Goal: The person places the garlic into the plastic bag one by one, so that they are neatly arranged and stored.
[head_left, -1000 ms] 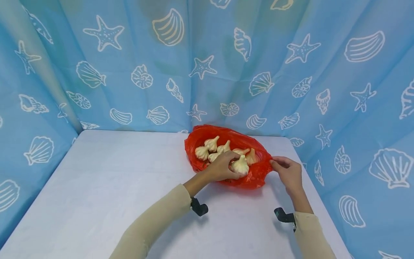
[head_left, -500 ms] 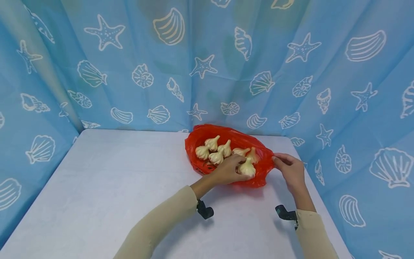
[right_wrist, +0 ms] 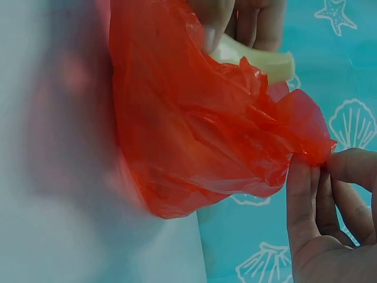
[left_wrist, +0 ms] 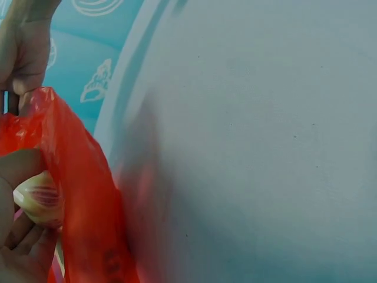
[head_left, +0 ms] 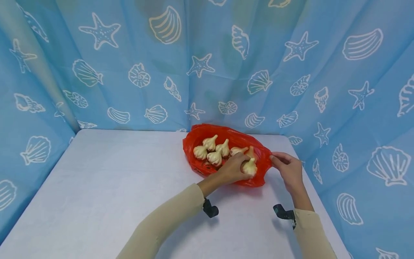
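A red plastic bag lies open near the table's back edge, with several garlic bulbs inside. My left hand reaches into the bag's front right part and grips one garlic bulb between thumb and fingers. In the left wrist view, that bulb shows behind the bag's near wall. My right hand pinches the bag's right edge between thumb and fingertips. The right wrist view shows the pinching fingers at a gathered corner of the red film, with the bulb's pale stem above the rim.
A white table extends in front and to the left of the bag. Blue curtains with white shell and starfish prints hang behind the table and along both sides. A small black device is on each wrist.
My left hand has moved to the right inside the bag with the garlic bulb, uncovering more bulbs on the left. My right hand keeps its pinch on the bag's edge.
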Available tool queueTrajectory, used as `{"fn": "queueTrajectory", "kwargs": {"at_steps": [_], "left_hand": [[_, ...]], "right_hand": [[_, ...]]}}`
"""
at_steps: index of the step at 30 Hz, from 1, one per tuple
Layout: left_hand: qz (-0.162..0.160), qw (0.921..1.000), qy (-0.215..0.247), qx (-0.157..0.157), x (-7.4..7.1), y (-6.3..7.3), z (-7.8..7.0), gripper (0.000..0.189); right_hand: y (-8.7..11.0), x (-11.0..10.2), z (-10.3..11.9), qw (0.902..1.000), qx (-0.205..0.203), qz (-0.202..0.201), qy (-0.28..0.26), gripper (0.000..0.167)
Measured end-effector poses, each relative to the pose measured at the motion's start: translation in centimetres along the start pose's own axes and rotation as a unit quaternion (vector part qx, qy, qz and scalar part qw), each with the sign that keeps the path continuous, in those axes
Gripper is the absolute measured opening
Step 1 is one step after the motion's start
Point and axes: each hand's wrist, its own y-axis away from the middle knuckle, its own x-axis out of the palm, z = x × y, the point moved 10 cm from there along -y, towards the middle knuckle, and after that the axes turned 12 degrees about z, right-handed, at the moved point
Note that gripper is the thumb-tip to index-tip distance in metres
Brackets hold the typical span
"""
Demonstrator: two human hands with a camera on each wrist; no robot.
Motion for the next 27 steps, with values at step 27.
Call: {"fn": "queueTrajectory", "kwargs": {"at_steps": [27], "left_hand": [[-0.014,0.9989,0.017,-0.041,3.0,-2.6,-0.6,0.058]], "right_hand": [[0.1,0.3,0.1,0.9999,-0.001,-0.006,-0.011,0.047]]}}
